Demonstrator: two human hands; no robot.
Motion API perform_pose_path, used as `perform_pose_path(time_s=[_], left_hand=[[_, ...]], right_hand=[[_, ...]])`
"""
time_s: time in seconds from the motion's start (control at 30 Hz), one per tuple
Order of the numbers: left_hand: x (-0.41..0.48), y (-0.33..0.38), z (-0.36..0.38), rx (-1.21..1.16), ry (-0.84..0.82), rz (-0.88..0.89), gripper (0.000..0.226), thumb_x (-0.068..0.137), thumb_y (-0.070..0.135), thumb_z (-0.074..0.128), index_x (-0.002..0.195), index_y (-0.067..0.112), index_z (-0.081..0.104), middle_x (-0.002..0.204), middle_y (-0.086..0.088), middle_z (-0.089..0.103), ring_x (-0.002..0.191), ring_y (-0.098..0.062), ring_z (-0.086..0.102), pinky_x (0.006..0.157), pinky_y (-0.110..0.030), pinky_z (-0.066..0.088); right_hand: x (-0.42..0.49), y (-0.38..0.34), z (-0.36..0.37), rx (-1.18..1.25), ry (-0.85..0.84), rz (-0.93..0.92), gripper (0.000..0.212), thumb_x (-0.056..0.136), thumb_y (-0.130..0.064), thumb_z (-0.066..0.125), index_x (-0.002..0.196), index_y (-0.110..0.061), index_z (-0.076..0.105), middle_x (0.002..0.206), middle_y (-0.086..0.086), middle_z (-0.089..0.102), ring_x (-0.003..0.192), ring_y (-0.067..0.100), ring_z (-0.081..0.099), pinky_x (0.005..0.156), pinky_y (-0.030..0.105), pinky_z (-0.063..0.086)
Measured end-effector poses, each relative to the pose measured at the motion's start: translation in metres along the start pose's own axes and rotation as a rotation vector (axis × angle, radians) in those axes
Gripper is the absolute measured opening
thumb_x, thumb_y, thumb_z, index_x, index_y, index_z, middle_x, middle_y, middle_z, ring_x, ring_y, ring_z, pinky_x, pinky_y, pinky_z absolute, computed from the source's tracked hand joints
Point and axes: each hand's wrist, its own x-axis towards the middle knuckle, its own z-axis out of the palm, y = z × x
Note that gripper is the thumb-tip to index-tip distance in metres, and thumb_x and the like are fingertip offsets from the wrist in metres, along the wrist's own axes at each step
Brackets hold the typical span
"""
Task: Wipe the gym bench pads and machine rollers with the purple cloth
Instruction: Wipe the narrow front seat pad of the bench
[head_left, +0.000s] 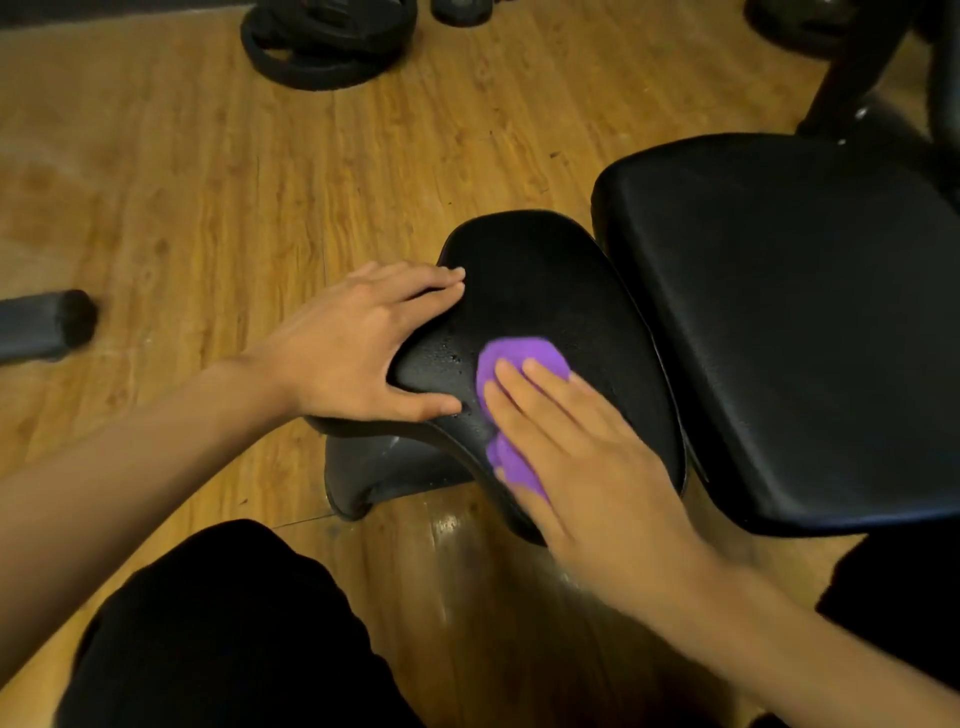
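A small black bench seat pad (545, 280) sits in the middle of the view, with water droplets on its near left part. The purple cloth (524, 358) lies on that pad, mostly covered by my right hand (587, 457), which presses it flat with straight fingers. My left hand (363, 343) rests on the pad's left edge, fingers stretched over the top and thumb along the near rim. A larger black bench pad (789, 322) stands directly to the right, separated by a narrow gap.
Wooden floor (182, 208) surrounds the bench. Black weight plates (322, 41) lie at the top left. A dark roller end (47, 327) pokes in from the left edge. A black frame leg (852, 67) rises at top right. My dark-clothed knee (218, 634) fills the bottom left.
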Motion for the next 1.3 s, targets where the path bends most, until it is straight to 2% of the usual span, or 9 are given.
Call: perform_pose_path(time_s=[0.23, 0.37, 0.43, 0.57, 0.7, 0.8, 1.0, 1.2, 1.3], left_hand=[[0.004, -0.005, -0.004, -0.063, 0.02, 0.003, 0.075, 0.106, 0.061, 0.027, 0.153, 0.006, 0.048, 0.158, -0.012, 0.046, 0.144, -0.028, 0.045, 0.11, -0.032, 0.028], [0.002, -0.002, 0.001, -0.011, -0.031, 0.017, 0.075, 0.104, 0.061, 0.028, 0.157, 0.011, 0.044, 0.16, -0.013, 0.042, 0.144, -0.03, 0.041, 0.11, -0.04, 0.032], [0.003, -0.001, -0.002, -0.005, -0.03, 0.005, 0.075, 0.104, 0.062, 0.029, 0.157, 0.012, 0.043, 0.16, -0.014, 0.041, 0.144, -0.031, 0.041, 0.111, -0.046, 0.035], [0.008, 0.001, -0.005, 0.033, -0.045, -0.016, 0.071, 0.103, 0.058, 0.032, 0.159, 0.014, 0.041, 0.16, -0.014, 0.041, 0.141, -0.031, 0.042, 0.108, -0.046, 0.035], [0.002, 0.009, 0.0, 0.077, -0.055, 0.026, 0.066, 0.104, 0.054, 0.033, 0.158, 0.017, 0.042, 0.159, -0.017, 0.042, 0.141, -0.034, 0.044, 0.108, -0.047, 0.035], [0.005, 0.008, -0.001, 0.136, -0.094, 0.134, 0.068, 0.105, 0.056, 0.031, 0.16, 0.017, 0.039, 0.164, -0.017, 0.036, 0.15, -0.033, 0.036, 0.114, -0.047, 0.032], [0.006, 0.011, -0.007, 0.17, -0.161, 0.167, 0.07, 0.105, 0.06, 0.027, 0.16, 0.017, 0.037, 0.165, -0.017, 0.034, 0.152, -0.032, 0.033, 0.116, -0.05, 0.035], [0.015, 0.013, -0.01, 0.221, -0.177, 0.381, 0.07, 0.106, 0.064, 0.028, 0.165, 0.027, 0.022, 0.173, -0.01, 0.015, 0.161, -0.027, 0.013, 0.128, -0.046, 0.017], [0.017, 0.011, -0.011, 0.192, -0.201, 0.38, 0.07, 0.106, 0.065, 0.028, 0.166, 0.03, 0.02, 0.172, -0.009, 0.019, 0.16, -0.026, 0.017, 0.128, -0.044, 0.017]], right_hand=[[0.044, -0.01, 0.0, -0.053, 0.012, -0.103, 0.068, 0.098, -0.037, 0.049, 0.16, -0.015, 0.029, 0.167, 0.007, 0.029, 0.155, 0.025, 0.024, 0.128, 0.041, 0.015], [-0.036, -0.013, 0.006, -0.068, -0.071, -0.131, 0.073, 0.09, -0.033, 0.045, 0.16, -0.02, 0.031, 0.167, 0.003, 0.029, 0.155, 0.025, 0.022, 0.128, 0.042, 0.012], [-0.028, -0.005, 0.003, -0.055, -0.075, -0.116, 0.074, 0.091, -0.041, 0.042, 0.161, -0.021, 0.027, 0.167, 0.003, 0.028, 0.156, 0.024, 0.022, 0.128, 0.042, 0.011], [0.045, 0.002, -0.004, 0.018, 0.027, 0.148, 0.065, 0.101, -0.046, 0.03, 0.161, -0.021, 0.028, 0.167, 0.003, 0.029, 0.156, 0.02, 0.021, 0.128, 0.043, 0.01], [-0.019, -0.033, 0.004, 0.147, 0.067, 0.386, 0.064, 0.097, -0.038, 0.036, 0.157, -0.017, 0.037, 0.163, 0.005, 0.038, 0.154, 0.022, 0.028, 0.127, 0.042, 0.015], [-0.043, -0.034, 0.002, 0.195, 0.058, 0.428, 0.067, 0.092, -0.033, 0.041, 0.156, -0.016, 0.038, 0.162, 0.004, 0.04, 0.153, 0.021, 0.029, 0.126, 0.042, 0.017], [0.088, 0.039, -0.022, 0.229, 0.007, 0.596, 0.058, 0.104, -0.026, 0.047, 0.159, -0.012, 0.032, 0.165, 0.007, 0.033, 0.155, 0.022, 0.022, 0.127, 0.037, 0.013], [-0.021, -0.03, -0.004, 0.299, 0.245, 0.896, 0.059, 0.103, -0.031, 0.046, 0.155, -0.005, 0.039, 0.161, 0.013, 0.039, 0.151, 0.027, 0.033, 0.124, 0.041, 0.023], [0.001, 0.005, -0.002, 0.274, 0.239, 0.82, 0.059, 0.101, -0.029, 0.05, 0.152, -0.001, 0.043, 0.156, 0.018, 0.045, 0.142, 0.034, 0.043, 0.12, 0.042, 0.031]])
